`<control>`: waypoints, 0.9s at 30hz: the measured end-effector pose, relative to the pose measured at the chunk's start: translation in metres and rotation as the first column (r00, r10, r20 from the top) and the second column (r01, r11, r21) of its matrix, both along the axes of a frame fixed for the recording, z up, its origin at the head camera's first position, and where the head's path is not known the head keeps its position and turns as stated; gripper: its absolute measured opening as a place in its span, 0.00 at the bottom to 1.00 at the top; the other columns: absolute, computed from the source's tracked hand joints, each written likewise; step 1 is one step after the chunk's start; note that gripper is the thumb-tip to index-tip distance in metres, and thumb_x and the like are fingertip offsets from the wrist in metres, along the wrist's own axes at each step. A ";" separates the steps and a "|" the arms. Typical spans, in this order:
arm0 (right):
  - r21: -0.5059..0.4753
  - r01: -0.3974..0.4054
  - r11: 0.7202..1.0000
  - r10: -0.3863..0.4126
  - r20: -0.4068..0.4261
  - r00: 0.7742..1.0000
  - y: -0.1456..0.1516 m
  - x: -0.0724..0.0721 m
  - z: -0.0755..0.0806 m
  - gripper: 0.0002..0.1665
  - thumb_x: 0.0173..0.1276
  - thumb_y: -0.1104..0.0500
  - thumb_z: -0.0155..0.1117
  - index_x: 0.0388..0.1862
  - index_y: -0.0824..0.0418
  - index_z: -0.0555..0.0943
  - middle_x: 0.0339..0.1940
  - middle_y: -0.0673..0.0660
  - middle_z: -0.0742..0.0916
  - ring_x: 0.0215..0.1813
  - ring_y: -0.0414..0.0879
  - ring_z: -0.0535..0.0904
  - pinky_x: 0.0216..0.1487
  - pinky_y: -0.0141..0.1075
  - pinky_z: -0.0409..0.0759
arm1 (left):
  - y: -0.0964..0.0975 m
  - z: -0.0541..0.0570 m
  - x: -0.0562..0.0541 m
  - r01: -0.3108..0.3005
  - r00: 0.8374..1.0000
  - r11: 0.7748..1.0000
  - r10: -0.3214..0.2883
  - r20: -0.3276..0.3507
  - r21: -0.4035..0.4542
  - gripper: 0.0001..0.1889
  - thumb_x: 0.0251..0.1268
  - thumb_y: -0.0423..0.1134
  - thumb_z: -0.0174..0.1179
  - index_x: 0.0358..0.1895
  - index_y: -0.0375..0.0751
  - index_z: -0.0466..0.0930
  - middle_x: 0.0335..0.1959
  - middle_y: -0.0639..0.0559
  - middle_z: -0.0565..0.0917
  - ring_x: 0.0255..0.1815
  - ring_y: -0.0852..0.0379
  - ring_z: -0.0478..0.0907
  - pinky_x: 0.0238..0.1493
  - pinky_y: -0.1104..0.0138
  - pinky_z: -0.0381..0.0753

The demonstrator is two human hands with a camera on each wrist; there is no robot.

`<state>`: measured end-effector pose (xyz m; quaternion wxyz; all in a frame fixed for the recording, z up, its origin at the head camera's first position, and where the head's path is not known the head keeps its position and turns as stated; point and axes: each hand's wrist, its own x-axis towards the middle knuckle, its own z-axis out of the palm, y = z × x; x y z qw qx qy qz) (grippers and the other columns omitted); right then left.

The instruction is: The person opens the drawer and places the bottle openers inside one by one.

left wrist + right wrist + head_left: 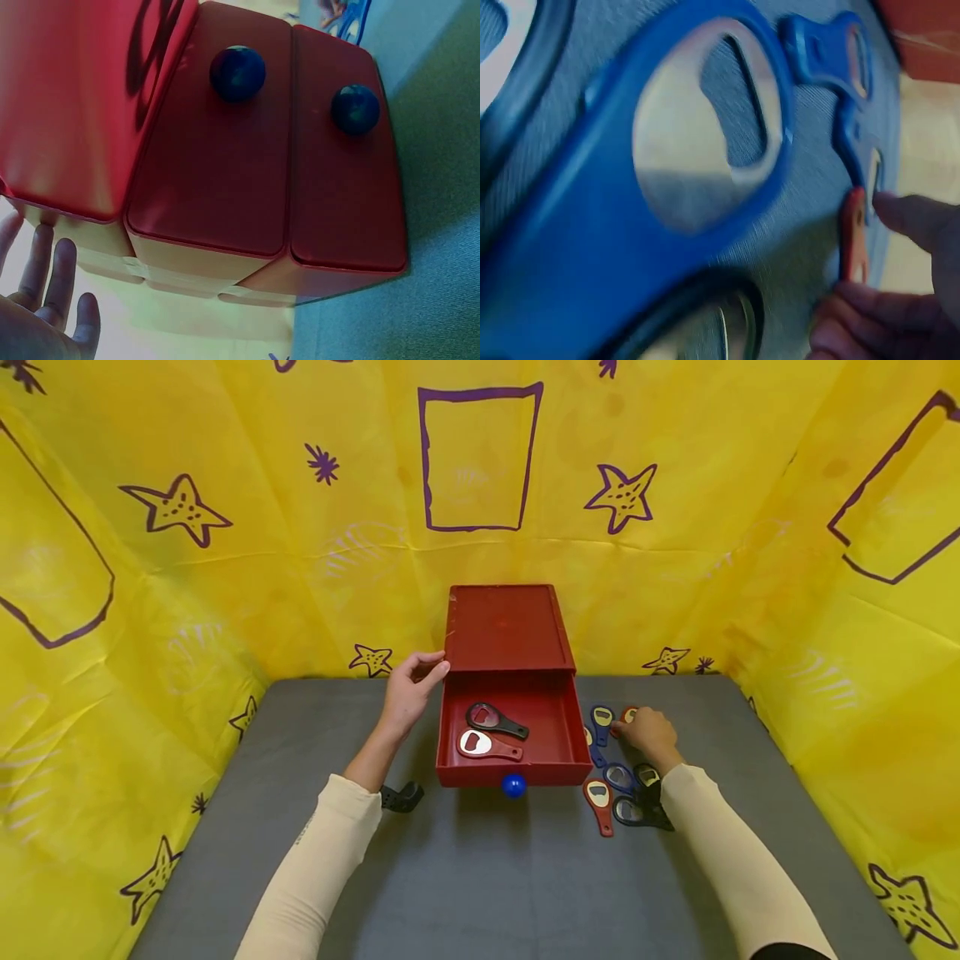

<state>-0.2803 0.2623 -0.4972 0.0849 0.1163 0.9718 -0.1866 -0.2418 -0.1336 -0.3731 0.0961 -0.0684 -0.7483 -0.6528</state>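
Observation:
A red drawer cabinet (501,627) stands at the back of the table, its top drawer (551,718) pulled out. Inside the drawer lie a black bottle opener (508,724) and a red and silver one (502,750). The left hand (411,693) touches the cabinet's left side near the top front corner, fingers extended along it. To the right of the drawer, the right hand (651,735) is down at a red bottle opener (853,232). Its thumb and fingers stand on either side of that opener, fingertips right at it; I cannot tell whether they pinch it.
Several more bottle openers lie around the right hand, including a red one (600,802), a blue one (602,720) and a black one (633,812). A black curved object (402,797) lies by the left forearm. Blue knobs (355,110) protrude from the drawer fronts. Yellow sheeting surrounds the table.

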 end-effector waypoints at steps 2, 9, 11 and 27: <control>0.006 0.036 0.999 -0.036 0.012 0.999 -0.004 0.001 0.000 0.34 0.64 0.40 0.61 0.42 0.74 0.78 0.40 0.71 0.83 0.42 0.64 0.79 0.38 0.51 0.80 | 0.000 -0.001 0.000 0.008 1.000 1.000 -0.008 -0.002 0.008 0.18 0.66 0.33 0.62 0.55 0.26 0.78 0.53 0.30 0.81 0.40 0.66 0.77 0.44 0.80 0.77; 0.000 0.094 0.996 -0.094 0.001 0.996 -0.008 0.001 0.006 0.31 0.63 0.46 0.62 0.46 0.76 0.78 0.45 0.74 0.83 0.45 0.67 0.80 0.40 0.54 0.80 | 0.000 -0.002 0.000 0.006 1.000 1.000 -0.006 -0.008 0.023 0.17 0.65 0.33 0.62 0.54 0.26 0.78 0.52 0.29 0.81 0.40 0.68 0.77 0.44 0.79 0.77; 0.006 0.102 0.995 -0.102 0.006 0.995 -0.007 0.000 0.007 0.30 0.61 0.48 0.61 0.46 0.76 0.78 0.43 0.74 0.83 0.43 0.65 0.80 0.37 0.52 0.79 | 0.000 -0.002 0.000 0.006 1.000 1.000 -0.006 -0.006 0.022 0.17 0.65 0.33 0.62 0.54 0.26 0.79 0.52 0.29 0.81 0.39 0.68 0.77 0.44 0.79 0.77; -0.079 -0.084 0.993 0.081 -0.033 0.996 0.032 -0.004 0.008 0.21 0.59 0.51 0.68 0.22 0.70 0.79 0.26 0.65 0.82 0.29 0.55 0.74 0.31 0.43 0.73 | -0.005 -0.019 -0.015 -0.004 1.000 0.999 0.004 0.006 0.034 0.18 0.65 0.33 0.63 0.55 0.27 0.79 0.54 0.30 0.80 0.40 0.69 0.77 0.44 0.79 0.77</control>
